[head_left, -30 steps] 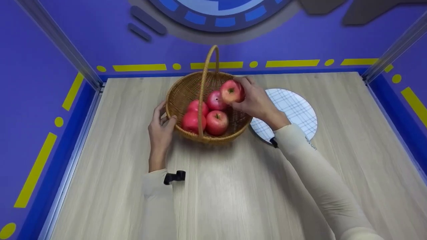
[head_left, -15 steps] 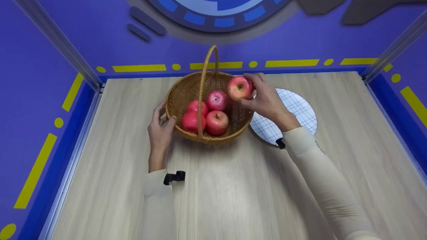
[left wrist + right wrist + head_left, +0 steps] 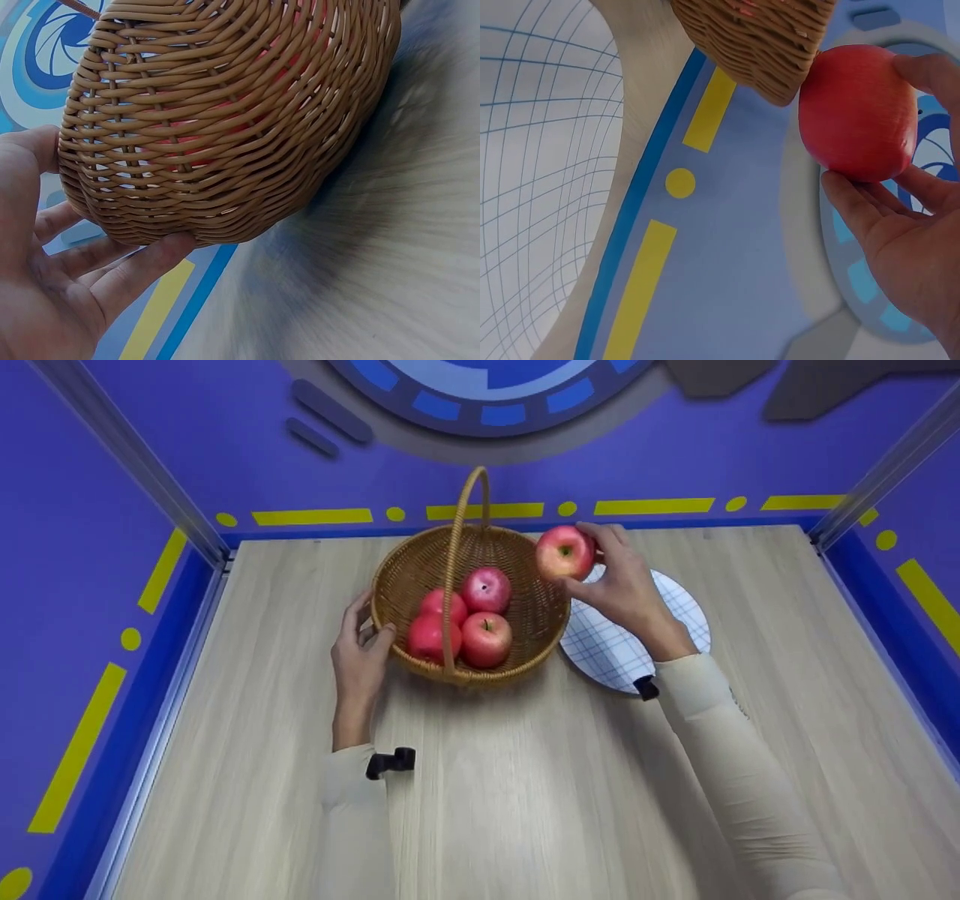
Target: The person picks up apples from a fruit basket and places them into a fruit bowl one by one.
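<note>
In the head view, a wicker basket (image 3: 480, 678) with a tall arched handle stands at the table's back, several red apples (image 3: 487, 640) lying inside. My left hand (image 3: 360, 660) grips its left side, thumb at the rim; in the left wrist view, the fingers spread along the basket's woven underside (image 3: 195, 180). My right hand (image 3: 630, 592) holds a red apple (image 3: 565, 553) between thumb and fingers, just off the basket's right rim. The right wrist view shows that apple (image 3: 859, 112) from the side, overlapping the basket's edge (image 3: 757, 52).
A round white plate-like disc (image 3: 600, 649) with blue grid lines lies to the right of the basket, partly under the right hand in view. Blue printed walls (image 3: 337, 480) close off the back and both sides of the pale wooden table (image 3: 487, 795).
My right hand has carried its apple rightward, from over the basket's interior to beyond its right rim. My left hand keeps the same grip, and the other apples stay put.
</note>
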`<state>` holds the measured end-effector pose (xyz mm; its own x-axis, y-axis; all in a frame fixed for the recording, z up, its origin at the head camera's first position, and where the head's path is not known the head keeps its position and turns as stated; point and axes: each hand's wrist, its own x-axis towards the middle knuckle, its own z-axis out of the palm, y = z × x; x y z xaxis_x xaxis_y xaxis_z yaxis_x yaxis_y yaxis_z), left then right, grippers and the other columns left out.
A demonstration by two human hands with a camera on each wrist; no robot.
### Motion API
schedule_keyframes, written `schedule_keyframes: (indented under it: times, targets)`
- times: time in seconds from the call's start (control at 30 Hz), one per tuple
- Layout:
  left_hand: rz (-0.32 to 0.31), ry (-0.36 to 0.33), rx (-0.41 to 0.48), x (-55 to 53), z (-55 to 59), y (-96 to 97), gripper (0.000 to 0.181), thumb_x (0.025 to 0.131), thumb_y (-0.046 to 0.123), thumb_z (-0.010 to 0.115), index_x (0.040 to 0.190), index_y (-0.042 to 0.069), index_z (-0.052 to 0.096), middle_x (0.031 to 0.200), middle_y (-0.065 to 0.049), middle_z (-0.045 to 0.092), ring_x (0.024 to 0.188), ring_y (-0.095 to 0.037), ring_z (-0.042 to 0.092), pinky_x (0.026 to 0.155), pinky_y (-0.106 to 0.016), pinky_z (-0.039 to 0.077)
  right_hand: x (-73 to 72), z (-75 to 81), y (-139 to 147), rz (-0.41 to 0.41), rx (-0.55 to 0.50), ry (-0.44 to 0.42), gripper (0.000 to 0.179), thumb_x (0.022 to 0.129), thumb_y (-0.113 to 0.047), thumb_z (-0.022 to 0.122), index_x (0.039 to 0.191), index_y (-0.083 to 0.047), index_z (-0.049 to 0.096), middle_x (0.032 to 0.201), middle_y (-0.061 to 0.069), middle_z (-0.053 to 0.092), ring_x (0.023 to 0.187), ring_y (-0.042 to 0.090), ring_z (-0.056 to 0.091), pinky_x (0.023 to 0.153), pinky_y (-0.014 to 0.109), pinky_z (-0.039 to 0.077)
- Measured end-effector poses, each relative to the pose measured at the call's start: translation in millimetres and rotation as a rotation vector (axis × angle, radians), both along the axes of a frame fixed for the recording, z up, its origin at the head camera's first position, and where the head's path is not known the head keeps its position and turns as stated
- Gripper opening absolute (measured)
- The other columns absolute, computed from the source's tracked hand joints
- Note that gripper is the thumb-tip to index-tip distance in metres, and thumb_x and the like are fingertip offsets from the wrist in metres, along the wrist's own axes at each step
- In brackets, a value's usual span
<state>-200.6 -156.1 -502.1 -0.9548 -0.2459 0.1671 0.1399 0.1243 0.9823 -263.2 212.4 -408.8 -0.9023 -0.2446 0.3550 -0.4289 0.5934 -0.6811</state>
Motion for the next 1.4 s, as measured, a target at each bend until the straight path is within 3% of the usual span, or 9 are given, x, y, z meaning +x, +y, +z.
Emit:
schedule_keyframes:
  times: [0.2, 0.6, 0.87, 1.4]
  targets:
    - [0.001, 0.006, -0.018, 0.9, 0.0, -0.5, 0.058, 0.098, 0.018, 0.067, 0.155, 0.02, 0.055, 0.146, -0.009, 0.059, 0.123, -0.033, 0.065, 0.087, -0.036, 0.061, -2.1, -1.7, 9, -0.01, -0.037, 0.038, 0.074, 0.084, -0.009, 0.09, 0.147, 0.004, 0.054, 0.136, 0.019, 0.054, 0.126, 0.028, 0.057, 0.106, 0.045, 0.053]
    - [-0.003, 0.006, -0.016, 1.4, -0.9, -0.1, 0.059, 0.099, 0.018, 0.067, 0.156, 0.021, 0.054, 0.147, -0.01, 0.057, 0.124, -0.033, 0.065, 0.09, -0.043, 0.061, -7.2, -8.9, 30, -0.086, -0.078, -0.013, 0.073, 0.085, -0.008, 0.088, 0.148, 0.004, 0.054, 0.136, 0.021, 0.055, 0.126, 0.036, 0.06, 0.106, 0.047, 0.053]
    - [-0.002, -0.006, -0.018, 0.6, 1.5, -0.3, 0.059, 0.099, 0.019, 0.067, 0.156, 0.021, 0.054, 0.147, -0.009, 0.059, 0.123, -0.031, 0.065, 0.09, -0.04, 0.061, -13.5, -23.0, 46, -0.135, -0.097, -0.064, 0.072, 0.086, -0.013, 0.088, 0.148, 0.002, 0.054, 0.14, 0.018, 0.057, 0.128, 0.035, 0.059, 0.107, 0.049, 0.052]
    - [0.0, 0.011, -0.033, 0.5, -0.9, -0.2, 0.059, 0.099, 0.016, 0.065, 0.156, 0.022, 0.054, 0.147, -0.009, 0.058, 0.123, -0.03, 0.064, 0.094, -0.047, 0.059, -25.8, -53.2, 67, -0.228, -0.102, -0.16, 0.07, 0.088, -0.014, 0.083, 0.149, 0.004, 0.052, 0.144, 0.021, 0.054, 0.129, 0.037, 0.057, 0.109, 0.051, 0.051]
